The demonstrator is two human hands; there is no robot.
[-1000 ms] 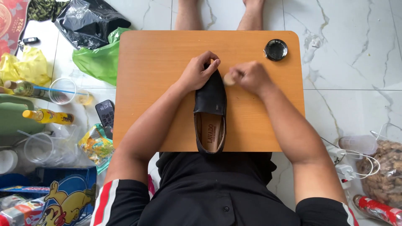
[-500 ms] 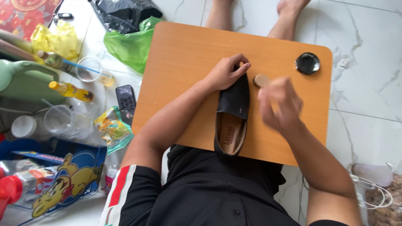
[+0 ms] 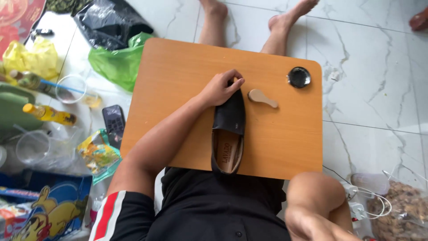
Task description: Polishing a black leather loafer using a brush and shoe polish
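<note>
Right hand [image 3: 312, 223] withdrawn off table [image 3: 285, 147]

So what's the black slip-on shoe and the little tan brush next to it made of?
The black slip-on shoe looks like matte leather or a leather look-alike, with a tan smooth insole. The little tan brush seems to be pale wood, plain and unpainted. The left hand rests on the shoe's toe.

At 9 o'clock we see a green plastic bag [image 3: 117, 63], a black bag [image 3: 111, 22] above it, a yellow bottle [image 3: 48, 114], 2 clear cups [image 3: 71, 88] and a phone [image 3: 114, 123]. At 4 o'clock lies a bag of nuts [image 3: 403, 207] beside white cables [image 3: 368, 198].
</note>
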